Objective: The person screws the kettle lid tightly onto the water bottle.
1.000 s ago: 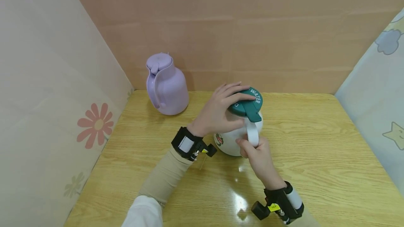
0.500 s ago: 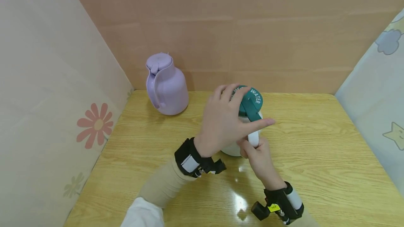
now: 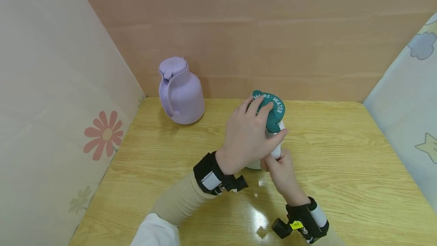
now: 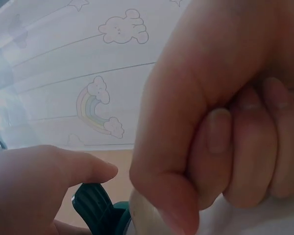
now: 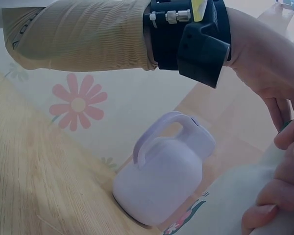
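A white jug (image 3: pixel 254 164) with a green lid (image 3: pixel 278 108) stands on the table, largely covered by the hands in the head view. My left hand (image 3: pixel 244 136) lies over the lid with fingers spread, fingertips resting on its top. Its thumb stretches out near the green lever (image 4: pixel 94 206) in the left wrist view; whether it touches the lever I cannot tell. Below it, my right hand (image 3: pixel 281 170) grips the white handle (image 3: pixel 276 151). Curled fingers (image 4: pixel 252 156) and thumb of the right hand show close up in the left wrist view.
A lilac jug (image 3: pixel 186 96) stands upright at the back left of the wooden table (image 3: pixel 341 170), near the tan back panel (image 3: pixel 222 33). Patterned panels bound the left and right sides. Both wrists carry black camera straps.
My left hand has come off its earlier hold at the lid's left side, swung its thumb out rightward, then settled back on the lid with the thumb drawn in. My right hand keeps its grip.
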The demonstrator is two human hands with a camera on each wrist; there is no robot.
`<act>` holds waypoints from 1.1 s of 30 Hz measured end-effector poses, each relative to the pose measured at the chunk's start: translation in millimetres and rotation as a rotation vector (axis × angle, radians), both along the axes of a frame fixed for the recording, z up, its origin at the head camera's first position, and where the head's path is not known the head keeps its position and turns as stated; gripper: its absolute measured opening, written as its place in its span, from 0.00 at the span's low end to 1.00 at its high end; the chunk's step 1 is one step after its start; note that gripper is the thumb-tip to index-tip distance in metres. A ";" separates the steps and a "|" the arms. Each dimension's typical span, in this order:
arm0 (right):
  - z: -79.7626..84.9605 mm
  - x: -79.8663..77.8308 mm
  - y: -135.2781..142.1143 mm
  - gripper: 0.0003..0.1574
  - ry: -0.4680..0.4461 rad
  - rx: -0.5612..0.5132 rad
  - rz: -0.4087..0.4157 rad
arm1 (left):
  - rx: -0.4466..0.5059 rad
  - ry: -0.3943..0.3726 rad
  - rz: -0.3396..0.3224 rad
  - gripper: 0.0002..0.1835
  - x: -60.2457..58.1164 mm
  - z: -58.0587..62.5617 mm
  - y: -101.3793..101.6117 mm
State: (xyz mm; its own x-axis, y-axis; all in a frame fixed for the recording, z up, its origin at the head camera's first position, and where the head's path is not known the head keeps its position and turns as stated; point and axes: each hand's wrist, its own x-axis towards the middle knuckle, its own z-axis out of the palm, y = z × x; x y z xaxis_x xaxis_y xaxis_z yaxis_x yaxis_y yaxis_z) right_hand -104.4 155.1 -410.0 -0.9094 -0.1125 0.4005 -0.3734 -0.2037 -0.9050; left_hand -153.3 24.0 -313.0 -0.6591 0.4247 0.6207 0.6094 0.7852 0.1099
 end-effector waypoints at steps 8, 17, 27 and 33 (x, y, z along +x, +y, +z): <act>0.3 -0.2 0.0 0.27 -0.016 0.008 -0.005 | 0.079 -0.048 -0.105 0.28 -6.6 -1.1 -5.1; 3.9 0.4 0.4 0.29 -0.071 0.066 -0.051 | 0.136 -0.229 -0.341 0.27 -28.1 -4.1 -21.9; 3.6 0.4 -1.6 0.31 -0.084 0.065 -0.082 | 0.187 -0.273 -0.515 0.26 -45.4 -14.6 -35.4; 3.6 -0.2 -0.4 0.28 -0.079 0.058 -0.066 | 0.155 -0.254 -0.415 0.32 -38.3 -10.4 -33.8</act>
State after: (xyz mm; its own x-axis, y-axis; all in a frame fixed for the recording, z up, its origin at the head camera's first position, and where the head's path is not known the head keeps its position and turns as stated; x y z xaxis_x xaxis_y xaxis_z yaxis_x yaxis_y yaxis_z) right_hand -104.7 154.7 -406.4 -0.9440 -0.0722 0.3219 -0.3113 -0.1279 -0.9417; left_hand -191.6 -9.8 -323.5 -0.5928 0.5980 0.5394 0.8053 0.4455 0.3911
